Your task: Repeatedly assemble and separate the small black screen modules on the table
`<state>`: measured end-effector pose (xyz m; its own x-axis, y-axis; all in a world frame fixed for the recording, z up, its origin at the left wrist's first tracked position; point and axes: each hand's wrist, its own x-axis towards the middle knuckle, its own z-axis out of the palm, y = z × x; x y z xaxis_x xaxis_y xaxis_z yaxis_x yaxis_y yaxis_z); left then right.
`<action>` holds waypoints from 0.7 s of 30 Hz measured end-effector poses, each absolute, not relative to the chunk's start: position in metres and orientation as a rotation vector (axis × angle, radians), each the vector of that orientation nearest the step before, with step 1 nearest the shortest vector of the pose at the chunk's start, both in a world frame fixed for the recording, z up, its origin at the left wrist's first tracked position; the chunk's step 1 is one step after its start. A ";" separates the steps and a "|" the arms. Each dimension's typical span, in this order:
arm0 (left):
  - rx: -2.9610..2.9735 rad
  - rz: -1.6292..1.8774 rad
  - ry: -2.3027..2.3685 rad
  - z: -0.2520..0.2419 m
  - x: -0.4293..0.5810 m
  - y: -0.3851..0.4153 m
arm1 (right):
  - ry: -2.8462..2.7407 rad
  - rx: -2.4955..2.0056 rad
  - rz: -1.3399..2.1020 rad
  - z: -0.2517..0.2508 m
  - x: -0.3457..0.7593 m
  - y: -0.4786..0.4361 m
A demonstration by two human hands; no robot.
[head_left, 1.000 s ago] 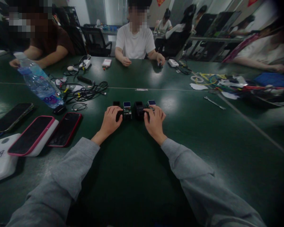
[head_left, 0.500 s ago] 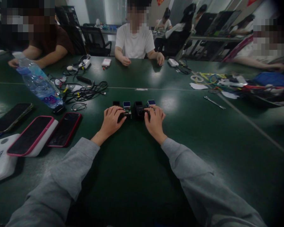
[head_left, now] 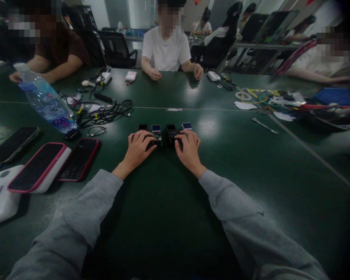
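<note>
Several small screened gadgets stand in a row on the green table. My left hand (head_left: pixel 138 147) is closed over the left pair, its curled fingers hiding most of a black device (head_left: pixel 142 127). Its thumb and index fingertip meet a bare circuit board with a small screen (head_left: pixel 156 128). Right of a narrow gap is a black box-like device (head_left: pixel 170 131) with a dark screen. My right hand (head_left: pixel 189 151) has its thumb and fingers bent against that device's right side. Behind those fingers, a white-edged screen module (head_left: pixel 187 126) shows only its top.
Phones (head_left: pixel 80 159), a white case marked 39 (head_left: pixel 2 198) and plastic bottles (head_left: pixel 51 105) are at left. Black cables (head_left: pixel 113 112) lie beyond my left hand. A wrench (head_left: pixel 265 126) and a wire heap (head_left: pixel 291 103) lie right. A person in a white shirt (head_left: pixel 166 48) sits opposite.
My right hand has shifted slightly left, its thumb and fingertips now closer in on the black box-like device. My left hand and the gadgets look almost unmoved.
</note>
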<state>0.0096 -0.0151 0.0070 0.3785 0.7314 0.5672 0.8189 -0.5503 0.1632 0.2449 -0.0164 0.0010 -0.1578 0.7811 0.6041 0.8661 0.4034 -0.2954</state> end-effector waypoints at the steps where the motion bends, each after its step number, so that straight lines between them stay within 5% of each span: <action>1: -2.486 -0.904 -1.408 0.007 0.010 -0.015 | -1.956 -1.402 -0.159 0.001 0.245 -0.016; 21: -2.535 -0.902 -1.290 0.006 0.009 -0.014 | -2.055 -1.380 -0.160 -0.001 0.244 -0.017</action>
<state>0.0093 -0.0141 0.0064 0.4469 0.6827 0.5781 0.7774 -0.6161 0.1266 0.2436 -0.0166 -0.0014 -0.2358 0.7850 0.5728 0.8642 0.4390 -0.2458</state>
